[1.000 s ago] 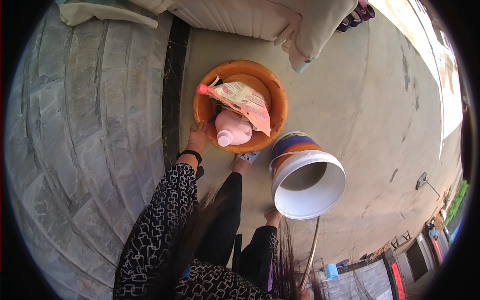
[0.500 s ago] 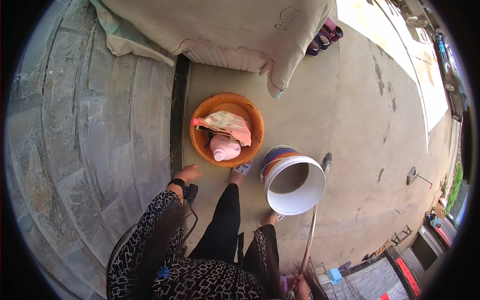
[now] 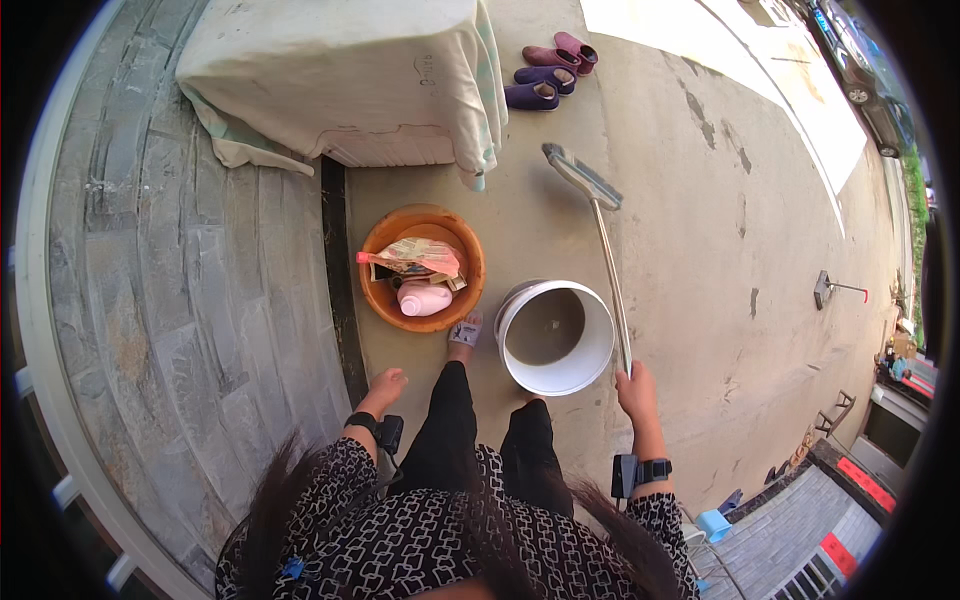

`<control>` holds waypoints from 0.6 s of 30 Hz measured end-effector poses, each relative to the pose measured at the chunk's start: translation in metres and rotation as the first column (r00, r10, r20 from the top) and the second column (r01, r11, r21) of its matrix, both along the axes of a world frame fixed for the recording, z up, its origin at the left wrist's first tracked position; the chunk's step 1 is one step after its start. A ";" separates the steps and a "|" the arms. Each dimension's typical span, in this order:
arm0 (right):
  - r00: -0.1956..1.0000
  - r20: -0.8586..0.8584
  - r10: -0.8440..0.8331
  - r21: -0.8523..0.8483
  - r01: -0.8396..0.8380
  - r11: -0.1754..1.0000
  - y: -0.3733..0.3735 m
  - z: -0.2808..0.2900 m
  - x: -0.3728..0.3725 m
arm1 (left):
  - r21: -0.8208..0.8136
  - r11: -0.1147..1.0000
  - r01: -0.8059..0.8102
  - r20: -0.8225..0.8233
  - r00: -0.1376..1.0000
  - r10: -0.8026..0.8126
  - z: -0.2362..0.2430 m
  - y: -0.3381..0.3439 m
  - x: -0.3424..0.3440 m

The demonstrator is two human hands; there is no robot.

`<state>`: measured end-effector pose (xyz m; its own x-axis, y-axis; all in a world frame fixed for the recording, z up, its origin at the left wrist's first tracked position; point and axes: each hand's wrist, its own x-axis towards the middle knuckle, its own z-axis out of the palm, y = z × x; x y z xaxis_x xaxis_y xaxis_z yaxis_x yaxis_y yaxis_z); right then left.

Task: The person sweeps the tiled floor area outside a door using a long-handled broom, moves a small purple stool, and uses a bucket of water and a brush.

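Note:
My right hand [image 3: 636,390] is wrapped round the metal pole of a mop [image 3: 606,240]. From there the pole runs forward past the bucket to a narrow grey head on the concrete floor. Left of the pole, a white bucket [image 3: 607,340] holds murky grey water. My left hand [image 3: 382,390] hangs loosely curled beside my left leg, with nothing seen in it. Ahead of it, an orange basin [image 3: 477,270] contains a pink jug-shaped bottle [image 3: 424,299] and a pink-and-white printed packet [image 3: 425,256].
A cloth-covered boxy object [image 3: 340,80] stands ahead on the left, with purple and pink shoes [image 3: 545,80] to its right. Along my left runs a grey stone surface [image 3: 200,300]. Another long-handled floor tool [image 3: 824,290] lies far right, and a parked car [image 3: 868,90] shows beyond.
The mop's head has come into view beyond the bucket, and my right hand has moved forward and up with its pole. The bucket now looks more upright. My left hand stays low.

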<state>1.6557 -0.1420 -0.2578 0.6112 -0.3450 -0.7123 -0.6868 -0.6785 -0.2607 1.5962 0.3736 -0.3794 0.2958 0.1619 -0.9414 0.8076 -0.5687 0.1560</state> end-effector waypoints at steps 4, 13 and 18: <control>0.992 0.015 0.125 0.048 -0.126 0.991 0.018 -0.050 0.038 | -0.069 0.998 -0.005 0.049 0.999 0.009 0.003 -0.054 -0.024; 0.987 0.091 0.131 0.258 -0.150 0.954 -0.051 -0.100 -0.067 | -0.132 0.988 0.080 0.112 0.992 -0.065 0.037 -0.219 -0.059; 0.948 -0.305 -0.093 0.648 0.278 0.709 -0.056 -0.063 -0.037 | -0.145 0.987 0.070 0.140 0.989 -0.050 0.046 -0.248 -0.109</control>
